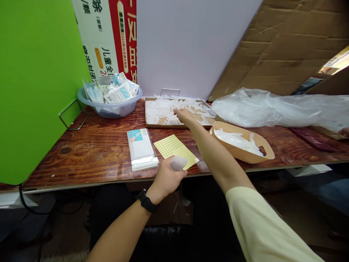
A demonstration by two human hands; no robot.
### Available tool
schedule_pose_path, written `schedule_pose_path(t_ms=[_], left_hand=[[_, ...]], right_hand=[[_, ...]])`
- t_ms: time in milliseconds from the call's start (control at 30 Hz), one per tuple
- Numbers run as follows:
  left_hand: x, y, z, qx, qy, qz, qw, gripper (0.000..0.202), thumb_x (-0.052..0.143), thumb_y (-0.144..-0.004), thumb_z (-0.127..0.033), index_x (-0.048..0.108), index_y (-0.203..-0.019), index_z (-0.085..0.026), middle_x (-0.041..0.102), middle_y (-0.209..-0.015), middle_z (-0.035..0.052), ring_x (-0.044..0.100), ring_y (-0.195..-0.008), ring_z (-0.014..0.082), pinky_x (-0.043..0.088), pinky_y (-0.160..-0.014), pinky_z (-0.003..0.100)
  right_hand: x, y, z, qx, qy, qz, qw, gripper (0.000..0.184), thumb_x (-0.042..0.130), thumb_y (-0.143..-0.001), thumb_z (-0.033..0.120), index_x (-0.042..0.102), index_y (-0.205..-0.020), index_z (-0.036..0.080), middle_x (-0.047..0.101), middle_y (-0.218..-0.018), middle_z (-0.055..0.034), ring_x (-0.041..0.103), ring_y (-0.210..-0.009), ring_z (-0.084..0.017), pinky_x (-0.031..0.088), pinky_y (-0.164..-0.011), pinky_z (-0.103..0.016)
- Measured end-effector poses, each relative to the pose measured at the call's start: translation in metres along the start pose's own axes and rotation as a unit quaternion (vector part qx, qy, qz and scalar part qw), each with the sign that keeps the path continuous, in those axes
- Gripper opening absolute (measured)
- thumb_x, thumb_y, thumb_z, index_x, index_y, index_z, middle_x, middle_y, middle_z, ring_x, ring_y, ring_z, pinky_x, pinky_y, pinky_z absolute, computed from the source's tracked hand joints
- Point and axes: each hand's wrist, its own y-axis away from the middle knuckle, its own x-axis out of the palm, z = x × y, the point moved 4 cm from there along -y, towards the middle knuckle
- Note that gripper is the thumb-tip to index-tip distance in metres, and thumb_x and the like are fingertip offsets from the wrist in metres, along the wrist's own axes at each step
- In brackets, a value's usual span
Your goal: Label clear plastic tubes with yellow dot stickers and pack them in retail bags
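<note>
My left hand (167, 174), with a black watch on its wrist, is closed around a translucent whitish piece (178, 163) just above the table's front edge. Its exact kind is unclear. My right hand (183, 114) reaches over a shallow cardboard tray (178, 126) filled with small white pieces (160, 109). Its fingers are bent together down at the pieces; what they pinch, if anything, is too small to make out. Under my left hand lies a yellow sticker sheet (174, 149) with rows of small dots. A stack of clear-wrapped printed cards (141, 147) lies left of the sheet.
A bluish bowl (114, 109) heaped with packed sachets stands at the back left. Right of the tray are a tan basket (242, 145) with white strips and a large clear plastic bag (253, 107). A wire stand (73, 116) supports the green panel (35, 80).
</note>
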Motion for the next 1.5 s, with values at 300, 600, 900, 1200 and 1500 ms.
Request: schedule_pose_path(t_ms=[300,600,900,1200,1500], left_hand=[[-0.001,0.001,-0.007,0.007,0.016,-0.007,1.000,0.010,0.062,-0.062,-0.015,0.052,-0.064,-0.017,0.049,-0.061,-0.0049,0.041,-0.056,0.0086,0.033,-0.053,0.023],[-0.026,-0.010,-0.008,-0.031,0.064,-0.086,0.994,0.010,0.059,-0.053,-0.011,0.053,-0.058,-0.015,0.051,-0.057,-0.0037,0.045,-0.054,0.0096,0.035,-0.052,0.023],[-0.058,-0.020,-0.029,0.010,0.117,-0.147,0.982,0.012,0.052,-0.045,-0.005,0.050,-0.052,-0.015,0.049,-0.056,-0.0034,0.043,-0.055,0.0088,0.034,-0.051,0.021],[-0.080,-0.029,-0.034,0.074,-0.039,-0.166,0.983,0.020,0.047,-0.045,-0.004,0.043,-0.059,-0.018,0.041,-0.055,-0.0060,0.034,-0.051,0.0085,0.026,-0.047,0.023],[-0.086,-0.031,-0.036,0.097,-0.248,-0.141,0.953,0.015,0.048,-0.054,-0.006,0.046,-0.061,-0.018,0.044,-0.056,-0.0046,0.038,-0.055,0.0117,0.026,-0.054,0.025]], right_hand=[[0.028,-0.011,0.004,-0.085,0.228,-0.003,0.970,0.023,0.076,-0.058,0.012,0.054,-0.054,0.018,0.061,-0.067,-0.0053,0.057,-0.086,-0.022,0.041,-0.072,-0.027],[0.040,0.003,0.017,-0.138,0.168,-0.005,0.976,0.026,0.067,-0.071,0.009,0.049,-0.057,0.020,0.052,-0.056,-0.0031,0.054,-0.074,-0.019,0.041,-0.069,-0.027],[0.040,0.119,0.022,-0.226,0.067,0.085,0.968,0.009,0.050,-0.089,0.024,0.054,-0.083,0.019,0.065,-0.074,-0.0009,0.047,-0.055,-0.010,0.037,-0.056,-0.024],[0.032,0.195,0.024,-0.321,-0.031,0.118,0.939,0.011,0.066,-0.079,0.032,0.062,-0.081,0.021,0.066,-0.079,-0.0020,0.056,-0.069,-0.015,0.041,-0.062,-0.028],[0.031,0.190,0.018,-0.382,0.050,0.149,0.911,0.011,0.065,-0.078,0.029,0.063,-0.072,0.019,0.066,-0.071,-0.0005,0.049,-0.058,-0.012,0.036,-0.058,-0.026]])
